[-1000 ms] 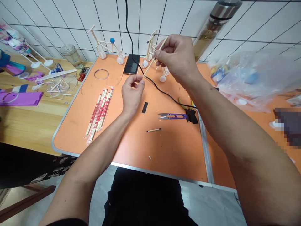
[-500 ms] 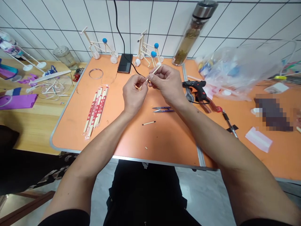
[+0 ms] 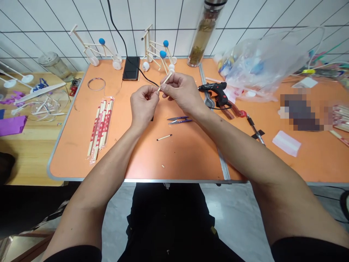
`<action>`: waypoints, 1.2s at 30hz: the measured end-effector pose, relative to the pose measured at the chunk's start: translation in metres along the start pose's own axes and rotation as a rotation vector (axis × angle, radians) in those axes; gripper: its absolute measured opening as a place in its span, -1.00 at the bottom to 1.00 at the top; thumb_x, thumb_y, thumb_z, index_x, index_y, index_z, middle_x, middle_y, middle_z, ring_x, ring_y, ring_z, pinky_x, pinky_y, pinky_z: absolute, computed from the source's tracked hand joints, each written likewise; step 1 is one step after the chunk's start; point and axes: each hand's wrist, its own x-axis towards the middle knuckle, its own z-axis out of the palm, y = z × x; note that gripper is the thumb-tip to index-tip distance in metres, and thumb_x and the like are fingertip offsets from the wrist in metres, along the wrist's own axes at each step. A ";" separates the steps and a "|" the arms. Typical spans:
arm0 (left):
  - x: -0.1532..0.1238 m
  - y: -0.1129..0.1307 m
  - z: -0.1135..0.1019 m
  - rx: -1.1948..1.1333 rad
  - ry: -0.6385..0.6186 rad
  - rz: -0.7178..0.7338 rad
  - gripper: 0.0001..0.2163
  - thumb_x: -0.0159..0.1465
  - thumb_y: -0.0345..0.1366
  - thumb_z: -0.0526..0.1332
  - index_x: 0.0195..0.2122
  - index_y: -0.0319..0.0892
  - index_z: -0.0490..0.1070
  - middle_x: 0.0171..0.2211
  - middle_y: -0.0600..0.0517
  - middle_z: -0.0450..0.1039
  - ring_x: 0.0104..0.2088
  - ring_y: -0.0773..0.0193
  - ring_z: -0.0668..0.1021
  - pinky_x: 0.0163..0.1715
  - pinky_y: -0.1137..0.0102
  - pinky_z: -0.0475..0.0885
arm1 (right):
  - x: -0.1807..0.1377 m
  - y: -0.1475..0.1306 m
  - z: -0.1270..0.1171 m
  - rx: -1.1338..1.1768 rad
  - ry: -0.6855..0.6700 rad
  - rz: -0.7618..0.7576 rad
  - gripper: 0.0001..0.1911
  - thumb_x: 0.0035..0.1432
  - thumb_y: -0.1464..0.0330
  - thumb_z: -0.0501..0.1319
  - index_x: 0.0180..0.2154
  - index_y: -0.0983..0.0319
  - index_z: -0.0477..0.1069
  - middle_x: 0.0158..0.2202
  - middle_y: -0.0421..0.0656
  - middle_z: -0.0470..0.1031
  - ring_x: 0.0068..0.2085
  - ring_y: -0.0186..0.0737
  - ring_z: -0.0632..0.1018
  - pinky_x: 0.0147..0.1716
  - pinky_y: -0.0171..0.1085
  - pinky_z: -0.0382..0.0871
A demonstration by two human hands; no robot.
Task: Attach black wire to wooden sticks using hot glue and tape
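Observation:
Over the middle of the orange table, my left hand [image 3: 144,103] and my right hand [image 3: 181,91] meet, both closed on one thin pale wooden stick [image 3: 166,80]. The stick slants up to the right; my fingers cover part of it. Below the hands lie small snips [image 3: 178,120] with dark blue handles, partly behind my right wrist. Nearer the front is a short stick with dark ends [image 3: 164,137], and a tiny stick offcut [image 3: 163,166]. Wrapped chopsticks [image 3: 100,129] with red bands lie left of my left hand.
Two stick models [image 3: 156,51] with blue balls and white wheels stand at the back, near a phone [image 3: 131,68] and a tall tea bottle [image 3: 203,36]. A black glue gun [image 3: 216,91], a plastic bag [image 3: 261,65] and a pen [image 3: 255,129] lie right. A wire coil [image 3: 96,84] is left.
The view has shifted, so the table things appear farther left and slightly higher. Both hands still grip the stick close together, in nearly the same pose.

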 end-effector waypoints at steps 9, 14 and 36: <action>0.008 -0.009 -0.004 -0.011 -0.028 -0.056 -0.84 0.27 -0.47 0.41 -0.44 -0.13 0.55 -0.49 0.11 0.49 -0.44 0.36 0.44 -0.39 0.45 0.35 | -0.082 0.002 -0.039 -0.385 -0.102 -0.031 -0.82 0.26 0.34 0.37 -0.09 0.06 0.65 -0.17 -0.17 0.76 -0.18 -0.01 0.74 -0.06 -0.01 0.64; 0.007 -0.006 -0.002 -0.027 -0.007 -0.102 -0.85 0.21 -0.50 0.40 -0.46 -0.16 0.55 -0.51 0.12 0.48 -0.48 0.39 0.43 -0.42 0.47 0.33 | -0.093 -0.012 -0.126 -0.858 0.288 0.058 -0.76 0.34 0.34 0.23 -0.10 0.06 0.69 -0.05 -0.06 0.80 0.03 0.24 0.76 0.08 0.19 0.62; 0.007 -0.009 -0.004 -0.038 0.034 -0.111 -0.89 0.20 -0.49 0.33 -0.44 -0.18 0.55 -0.52 0.13 0.46 -0.49 0.40 0.42 -0.40 0.48 0.31 | -0.036 0.015 -0.163 -0.914 0.161 0.421 -0.37 0.11 0.32 0.50 0.22 0.25 0.52 0.03 0.18 0.70 -0.06 0.21 0.68 -0.15 0.01 0.55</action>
